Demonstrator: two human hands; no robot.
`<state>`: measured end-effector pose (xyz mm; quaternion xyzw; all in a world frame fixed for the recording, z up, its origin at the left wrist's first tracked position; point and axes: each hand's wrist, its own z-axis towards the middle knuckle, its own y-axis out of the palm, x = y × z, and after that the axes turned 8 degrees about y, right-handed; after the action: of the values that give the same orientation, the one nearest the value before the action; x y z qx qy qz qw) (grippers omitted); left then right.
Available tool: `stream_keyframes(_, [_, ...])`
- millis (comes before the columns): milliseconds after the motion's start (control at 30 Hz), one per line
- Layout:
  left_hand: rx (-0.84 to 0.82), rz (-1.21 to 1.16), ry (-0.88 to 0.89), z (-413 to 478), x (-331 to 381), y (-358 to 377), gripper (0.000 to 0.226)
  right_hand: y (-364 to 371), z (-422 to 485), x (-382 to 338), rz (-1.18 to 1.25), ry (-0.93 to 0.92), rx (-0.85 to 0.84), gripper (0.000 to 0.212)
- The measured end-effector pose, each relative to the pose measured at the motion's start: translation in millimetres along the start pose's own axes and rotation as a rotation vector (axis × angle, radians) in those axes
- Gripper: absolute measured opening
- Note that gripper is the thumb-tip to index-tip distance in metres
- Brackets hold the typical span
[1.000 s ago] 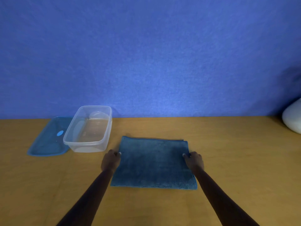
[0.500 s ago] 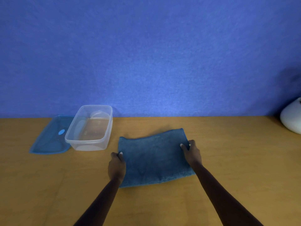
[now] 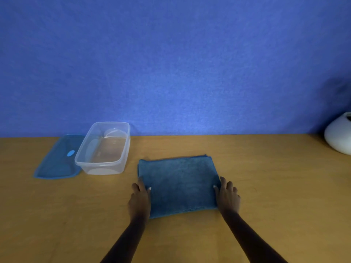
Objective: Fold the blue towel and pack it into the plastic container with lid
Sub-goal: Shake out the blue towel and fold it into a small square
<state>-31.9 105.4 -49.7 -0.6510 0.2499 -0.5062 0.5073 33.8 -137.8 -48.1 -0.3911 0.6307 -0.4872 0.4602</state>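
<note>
Two hands in shot now, the left hand [image 3: 139,198] and the right hand [image 3: 228,196], both bare, with slim fingers and thumbnails that catch the light. Behind them run the left forearm [image 3: 125,242] and the right forearm [image 3: 250,240], long, slender and uncovered right down to the bottom edge of the view. The picture is a touch soft, so finer detail cannot be told.

Folded blue towel [image 3: 178,185] lies flat on the wooden table [image 3: 275,186] — left hand [image 3: 139,202] at its 9 o'clock edge, right hand [image 3: 228,198] at 3 o'clock, thumbs resting on top; clear container [image 3: 104,168] at 10 o'clock, blue lid [image 3: 55,166] just beside it at 9 o'clock
</note>
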Motion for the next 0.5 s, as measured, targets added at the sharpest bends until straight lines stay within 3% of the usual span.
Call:
stream_keyframes(200, [-0.034, 0.167, 0.07, 13, -1, -4, 0.058, 3, -5, -10, -0.133, -0.073, 0.036, 0.05])
stream_keyframes(333, [0.059, 0.154, 0.081, 13, 12, -12, 0.054, 2, -21, -34, -0.026, -0.315, 0.117, 0.053])
stream_keyframes(433, [0.133, 0.148, 0.268, -1, 35, -12, 0.05, 12, -38, -54, -0.069, -0.478, -0.054, 0.056])
stream_keyframes(500, [0.094, 0.174, 0.434, -17, 46, -2, 0.054, 14, -49, -63, -0.054, -0.561, -0.035, 0.052])
